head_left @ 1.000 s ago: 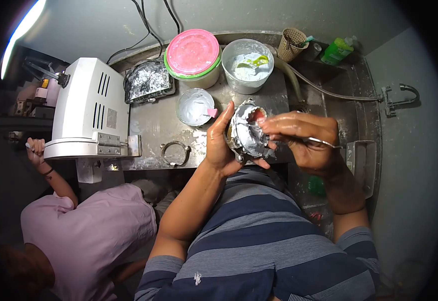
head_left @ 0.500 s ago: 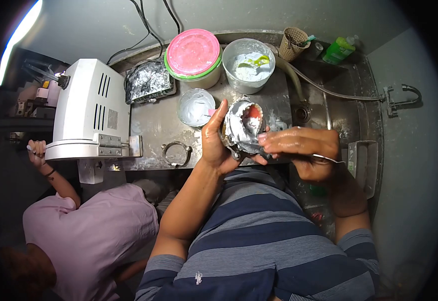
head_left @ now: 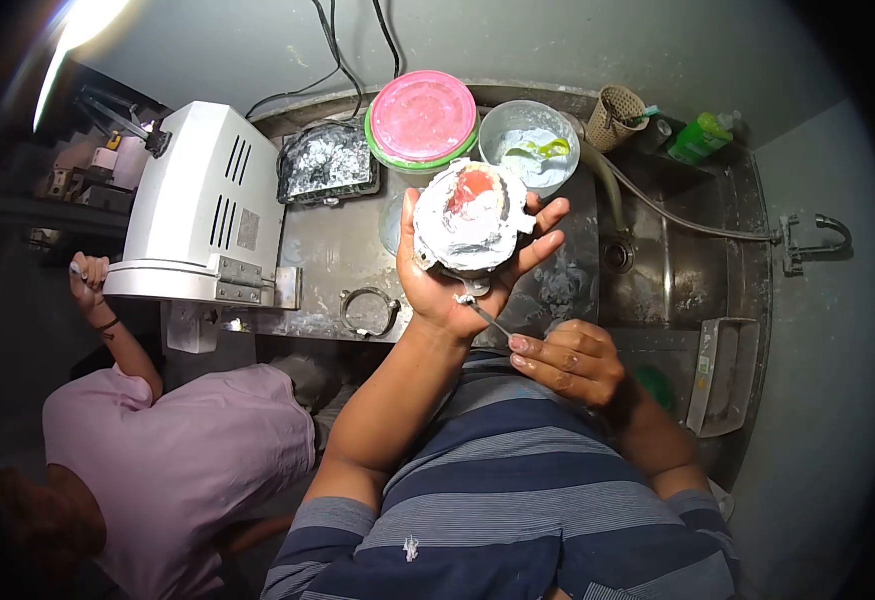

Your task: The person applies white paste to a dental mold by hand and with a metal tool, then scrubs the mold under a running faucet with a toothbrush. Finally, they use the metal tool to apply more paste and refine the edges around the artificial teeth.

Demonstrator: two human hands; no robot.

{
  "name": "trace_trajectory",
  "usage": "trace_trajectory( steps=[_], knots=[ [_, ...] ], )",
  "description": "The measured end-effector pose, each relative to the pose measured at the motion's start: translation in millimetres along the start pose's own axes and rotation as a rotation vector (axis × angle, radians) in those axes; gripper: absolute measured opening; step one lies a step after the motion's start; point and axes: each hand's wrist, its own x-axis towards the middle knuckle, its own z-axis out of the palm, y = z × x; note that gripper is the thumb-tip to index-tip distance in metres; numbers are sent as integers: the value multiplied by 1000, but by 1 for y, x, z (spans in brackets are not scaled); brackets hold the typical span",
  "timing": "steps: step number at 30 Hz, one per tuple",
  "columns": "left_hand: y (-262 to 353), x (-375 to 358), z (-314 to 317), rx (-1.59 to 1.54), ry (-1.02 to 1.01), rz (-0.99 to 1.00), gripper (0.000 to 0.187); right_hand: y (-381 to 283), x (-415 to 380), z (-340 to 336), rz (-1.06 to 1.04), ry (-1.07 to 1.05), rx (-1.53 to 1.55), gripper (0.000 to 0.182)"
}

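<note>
My left hand (head_left: pixel 439 302) cradles a dental flask half (head_left: pixel 469 218) from below, its fingers bent around the sides. White plaster fills the flask, and a pinkish-red patch shows in the upper part. My right hand (head_left: pixel 579 362) is lower and to the right, closed on a thin metal spatula (head_left: pixel 489 320). White paste sits on the spatula's tip, which is at the flask's lower edge by my left palm. Behind the flask, a bowl (head_left: pixel 391 222) is mostly hidden. A metal ring clamp (head_left: pixel 369 312) lies on the steel counter (head_left: pixel 317 260) to the left.
Along the back stand a pink-lidded tub (head_left: pixel 423 115), a tub of white powder (head_left: pixel 529 145) and a powder-covered black box (head_left: pixel 327 162). A white machine (head_left: pixel 192 205) is at left, beside a person in pink (head_left: pixel 177 440). The sink (head_left: pixel 672 265) and a grey tray (head_left: pixel 722 375) are at right.
The flask has turned from tilted sideways to its plaster face upward. My right hand has left its side and moved down, bringing the spatula tip to the lower edge. The view has shifted slightly.
</note>
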Motion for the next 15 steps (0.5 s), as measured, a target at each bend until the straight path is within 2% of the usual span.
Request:
trace_trajectory(
  steps=[2,3,4,6,8,10,11,12,14,15],
  knots=[
    [6,1,2,244,88,-5,90,0,1,-13,30,-7,34,21],
    [13,2,0,304,25,-68,88,1,5,-25,102,2,176,21],
    [14,2,5,415,97,-105,83,2,10,-38,176,10,316,24],
    [22,4,2,437,160,-362,79,8,20,-61,265,96,370,27],
    [17,3,1,363,258,-547,75,19,37,-71,355,245,330,21],
    [9,4,-8,368,284,-657,77,36,68,-79,309,317,300,15],
    [5,3,-8,374,293,-663,78,45,74,-91,270,193,246,12],
    [3,2,-10,387,303,-670,79,44,77,-94,270,190,244,12],
    [2,1,-14,356,306,-688,81,42,84,-92,312,31,227,14],
    [2,-1,-15,353,303,-681,81,36,85,-86,395,56,292,15]
  ],
)
